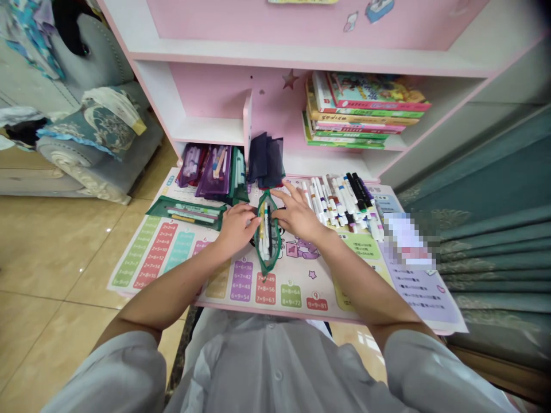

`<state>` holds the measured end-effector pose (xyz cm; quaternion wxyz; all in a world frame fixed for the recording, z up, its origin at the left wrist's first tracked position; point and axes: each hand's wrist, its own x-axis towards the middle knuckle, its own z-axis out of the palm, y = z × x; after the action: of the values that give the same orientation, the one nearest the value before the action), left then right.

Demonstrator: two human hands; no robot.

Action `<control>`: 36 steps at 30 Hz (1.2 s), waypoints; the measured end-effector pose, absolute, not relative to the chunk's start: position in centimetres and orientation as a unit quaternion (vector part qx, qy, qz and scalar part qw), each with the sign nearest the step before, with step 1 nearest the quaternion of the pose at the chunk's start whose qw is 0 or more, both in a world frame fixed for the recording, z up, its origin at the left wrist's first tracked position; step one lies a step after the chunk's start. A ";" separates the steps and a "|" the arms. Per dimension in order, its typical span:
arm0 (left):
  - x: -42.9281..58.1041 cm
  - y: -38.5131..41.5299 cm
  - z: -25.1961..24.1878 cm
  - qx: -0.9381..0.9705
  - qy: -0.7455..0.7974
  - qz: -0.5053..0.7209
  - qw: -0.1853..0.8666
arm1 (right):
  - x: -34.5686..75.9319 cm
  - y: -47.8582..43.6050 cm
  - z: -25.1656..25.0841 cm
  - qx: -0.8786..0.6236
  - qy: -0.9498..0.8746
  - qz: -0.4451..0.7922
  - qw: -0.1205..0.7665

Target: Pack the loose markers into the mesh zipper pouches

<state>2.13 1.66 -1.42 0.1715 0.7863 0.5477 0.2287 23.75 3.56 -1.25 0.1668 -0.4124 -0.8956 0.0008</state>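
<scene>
A green mesh pencil pouch (pixel 267 267) lies lengthwise in front of me, its mouth spread apart. Several markers (pixel 264 244) show inside it, some white, one black and one yellowish. My left hand (pixel 236 228) grips the pouch's left edge, thumb along the rim. On the opposite edge, my right hand (pixel 298 217) holds the rim with bent fingers, its index finger reaching toward the far end. Left of my left hand lies another green pouch (pixel 189 211) with pens in it. A pile of loose markers (pixel 333 198), mostly white with a few black, lies beyond my right hand.
Filled purple pouches (pixel 215 172) stand at the back left by the shelf divider (pixel 248 123). Dark folded mesh pouches (pixel 267 158) lean behind the open one. Stacked books (pixel 361 115) sit on the shelf. A blurred phone-like object (pixel 408 240) lies right, near the curtain (pixel 486 252).
</scene>
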 end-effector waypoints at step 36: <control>4.3 3.4 2.3 0.887 0.430 0.119 0.118 | 27.6 0.1 0.1 -0.434 -0.870 0.102 0.211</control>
<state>4.30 3.42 2.25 0.1182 0.8870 0.4303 0.1185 27.56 0.15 0.09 0.2112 -0.4343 -0.8697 0.1021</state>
